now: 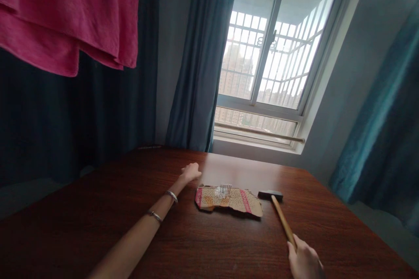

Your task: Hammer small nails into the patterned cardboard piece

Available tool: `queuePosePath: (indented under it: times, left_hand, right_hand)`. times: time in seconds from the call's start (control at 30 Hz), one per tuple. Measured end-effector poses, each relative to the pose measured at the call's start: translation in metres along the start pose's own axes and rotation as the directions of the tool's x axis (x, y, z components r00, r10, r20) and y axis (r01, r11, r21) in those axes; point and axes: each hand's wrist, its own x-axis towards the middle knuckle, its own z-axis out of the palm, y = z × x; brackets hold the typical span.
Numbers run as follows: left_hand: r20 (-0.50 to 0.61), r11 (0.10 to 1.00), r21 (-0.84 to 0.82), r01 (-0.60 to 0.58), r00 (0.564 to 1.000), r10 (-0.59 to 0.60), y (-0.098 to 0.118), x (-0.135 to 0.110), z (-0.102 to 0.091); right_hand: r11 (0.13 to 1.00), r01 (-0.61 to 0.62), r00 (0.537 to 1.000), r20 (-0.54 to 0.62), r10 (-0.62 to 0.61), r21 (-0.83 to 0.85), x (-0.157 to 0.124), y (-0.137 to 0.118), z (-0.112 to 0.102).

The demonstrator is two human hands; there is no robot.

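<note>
My left hand [190, 171] rests far out on the dark wooden table [98, 209], curled into a loose fist, just left of a torn piece of patterned cardboard [229, 201]. Several thin nails [224, 189] stand upright in the cardboard. My right hand [304, 261] grips the wooden handle of a hammer [278, 209] near the front right. The hammer's dark head lies on the table, right of the cardboard. Two bracelets sit on my left forearm.
A pink cloth [72, 13] hangs at the upper left. Dark teal curtains [199, 61] flank a barred window [275, 48] behind the table. The table's far edge runs below the window sill.
</note>
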Motion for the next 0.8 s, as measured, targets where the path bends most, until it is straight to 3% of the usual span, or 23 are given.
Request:
queuePosePath:
  times: [0.3, 0.6, 0.8]
  left_hand:
    - [-0.02, 0.994, 0.086, 0.073, 0.997, -0.071, -0.005, 0.002, 0.017]
    - [0.035, 0.993, 0.1, 0.059, 0.997, -0.062, -0.007, 0.007, 0.015]
    - [0.07, 0.996, 0.081, 0.037, 0.997, -0.042, -0.007, 0.004, 0.006]
  right_hand:
    - [0.99, 0.023, 0.996, -0.086, -0.035, -0.142, 0.001, -0.028, -0.019]
    - [0.968, 0.221, 0.946, -0.214, -0.243, -0.123, 0.051, -0.103, -0.04]
    - [0.952, 0.306, 0.932, -0.193, -0.306, -0.027, 0.084, -0.143, -0.032]
